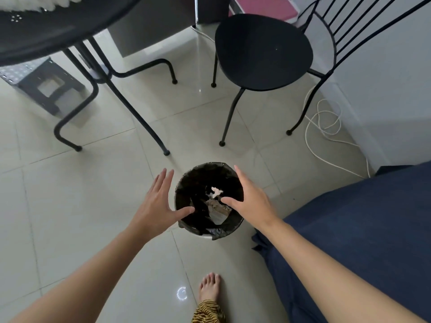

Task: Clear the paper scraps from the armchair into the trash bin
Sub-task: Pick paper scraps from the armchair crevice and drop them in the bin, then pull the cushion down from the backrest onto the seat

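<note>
Both bare forearms reach down over the pale tiled floor (93, 194), and the left hand (158, 203) and right hand (251, 199) are spread with fingers apart, holding nothing, on either side of the trash bin (231, 226), which stands on the floor just beside the blue armchair (361, 229). White paper scraps (217, 191) lie inside the black liner. Behind the bin a black chair (263, 52) and the legs of a round counter (46, 31) stand with open tiles between them, and a white cable (324, 127) runs along the wall.

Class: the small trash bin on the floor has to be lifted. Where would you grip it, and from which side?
Grip the trash bin at its round rim, opposite sides, from above. It stands upright and open, and the left hand and right hand already flank it, fingers spread.
</note>
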`<state>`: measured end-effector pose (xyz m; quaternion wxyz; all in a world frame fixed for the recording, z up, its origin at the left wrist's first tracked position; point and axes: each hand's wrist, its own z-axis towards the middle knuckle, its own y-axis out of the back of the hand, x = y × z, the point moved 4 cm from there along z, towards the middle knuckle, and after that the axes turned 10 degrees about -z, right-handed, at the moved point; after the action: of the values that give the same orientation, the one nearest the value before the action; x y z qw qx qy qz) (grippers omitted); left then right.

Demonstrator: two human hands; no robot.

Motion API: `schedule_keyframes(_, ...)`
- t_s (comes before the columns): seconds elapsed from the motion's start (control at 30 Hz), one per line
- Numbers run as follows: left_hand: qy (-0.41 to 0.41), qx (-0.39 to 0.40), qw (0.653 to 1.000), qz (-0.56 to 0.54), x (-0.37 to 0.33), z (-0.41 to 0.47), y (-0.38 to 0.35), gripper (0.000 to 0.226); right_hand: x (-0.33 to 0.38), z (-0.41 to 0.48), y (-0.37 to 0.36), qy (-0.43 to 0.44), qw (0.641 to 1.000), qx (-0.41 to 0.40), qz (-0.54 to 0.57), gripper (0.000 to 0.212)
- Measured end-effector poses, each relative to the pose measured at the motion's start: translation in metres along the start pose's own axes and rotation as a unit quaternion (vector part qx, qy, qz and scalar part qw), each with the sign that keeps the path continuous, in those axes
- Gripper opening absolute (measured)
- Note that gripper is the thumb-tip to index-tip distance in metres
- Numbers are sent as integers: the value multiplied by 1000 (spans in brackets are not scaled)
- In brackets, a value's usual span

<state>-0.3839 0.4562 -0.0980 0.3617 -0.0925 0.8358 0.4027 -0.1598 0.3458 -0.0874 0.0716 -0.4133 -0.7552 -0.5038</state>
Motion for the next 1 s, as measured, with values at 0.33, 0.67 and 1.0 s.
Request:
schedule_keyframes(0.33,-62,18,998,-20,-87,5,-14,113,-22,-48,79,4,996,-83,14,86)
schedule_keyframes(0.67,-218,110,970,-15,-286,-24,-127,107,-140,-194,193,-56,961,-266,48,85)
schedule_keyframes(1.0,-374,219,901,21,-499,-121,-347,109,-380,-444,255,-268,849,-448,82,84)
